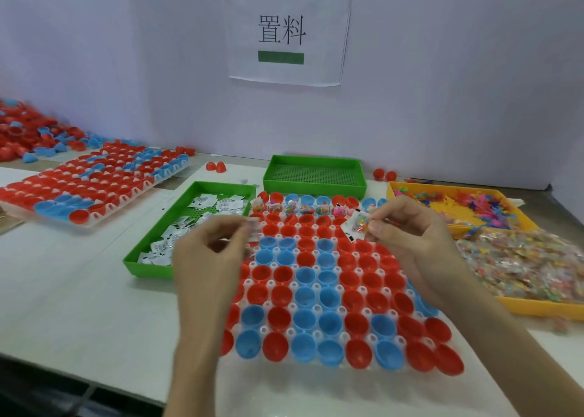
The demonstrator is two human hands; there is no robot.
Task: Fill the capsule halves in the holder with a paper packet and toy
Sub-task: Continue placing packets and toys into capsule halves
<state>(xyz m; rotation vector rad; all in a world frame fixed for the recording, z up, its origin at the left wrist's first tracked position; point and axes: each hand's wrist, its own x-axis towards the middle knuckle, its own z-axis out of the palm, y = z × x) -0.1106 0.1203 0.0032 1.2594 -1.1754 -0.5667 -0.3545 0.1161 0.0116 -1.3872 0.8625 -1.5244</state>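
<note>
Head view: blurred left hand (209, 258) pinches paper packet (253, 224); right hand (410, 242) pinches toy (362, 225).

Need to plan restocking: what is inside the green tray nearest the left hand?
White printed paper packets lie loose in the green tray, with bare perforated floor showing between them. The left hand covers its near right corner, so what lies there is hidden.
</note>
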